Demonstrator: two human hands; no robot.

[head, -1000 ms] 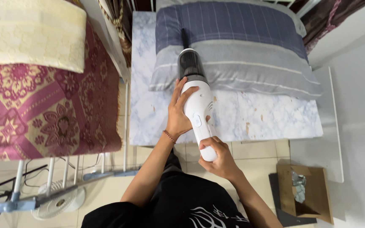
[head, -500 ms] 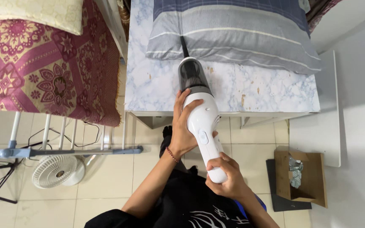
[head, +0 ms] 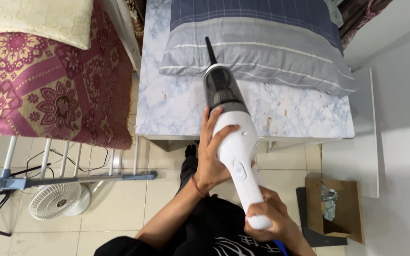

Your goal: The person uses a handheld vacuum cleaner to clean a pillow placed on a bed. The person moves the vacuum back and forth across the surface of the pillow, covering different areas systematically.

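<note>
Handheld vacuum [head: 231,128], white, centre frame: left hand [head: 212,159] clasps its body, right hand [head: 269,220] grips its handle; black nozzle [head: 210,50] over striped pillow [head: 271,42], marbled bedsheet [head: 176,104] beneath.

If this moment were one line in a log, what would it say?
left hand: grips white body of handheld vacuum | right hand: holds handle end | nozzle: over pillow edge | surface: marbled mattress

White handheld vacuum [head: 233,137] in both hands [head: 212,159], black nozzle over striped pillow [head: 257,45].
</note>
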